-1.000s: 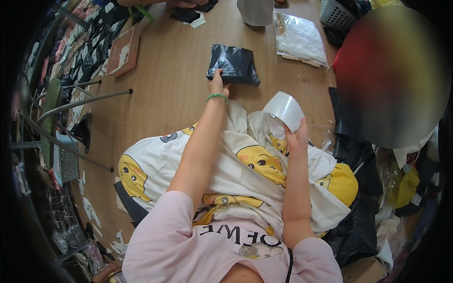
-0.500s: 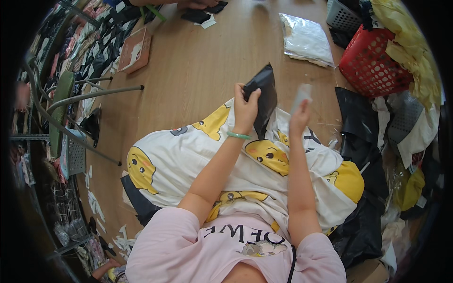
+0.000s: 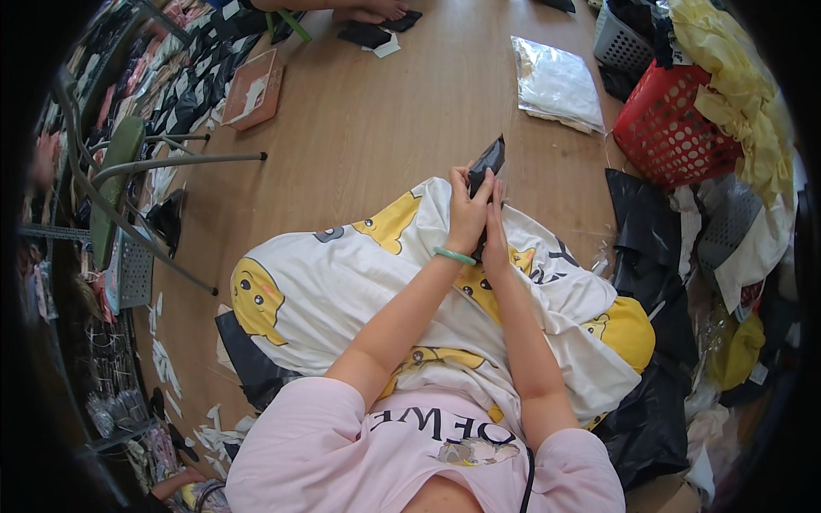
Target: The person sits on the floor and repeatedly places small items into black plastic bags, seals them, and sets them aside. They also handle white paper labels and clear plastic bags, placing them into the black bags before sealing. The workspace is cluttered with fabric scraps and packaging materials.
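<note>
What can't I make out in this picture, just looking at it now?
All in the head view:
- What is inside the black packet: hidden by its opaque wrapping.
- The packet's side facing the right hand: covered by that palm.
- Most of another person: cut off by the top edge.
- What exactly lies in the pink tray: too small to tell.

Upper body: pale pink shirt (image 3: pixel 291 445) with short, loose sleeves (image 3: pixel 321 402). Chest carries large black lettering (image 3: pixel 419 420), with a small multicoloured print (image 3: pixel 479 451) beneath. Thin black cord (image 3: pixel 530 479) runs down the shirt's right side. Left wrist: smooth, rounded green bangle (image 3: pixel 454 256). Legs: loose, creased white garment (image 3: pixel 342 286) printed with large yellow cartoon faces (image 3: pixel 256 295), cheeks pinkish.
</note>
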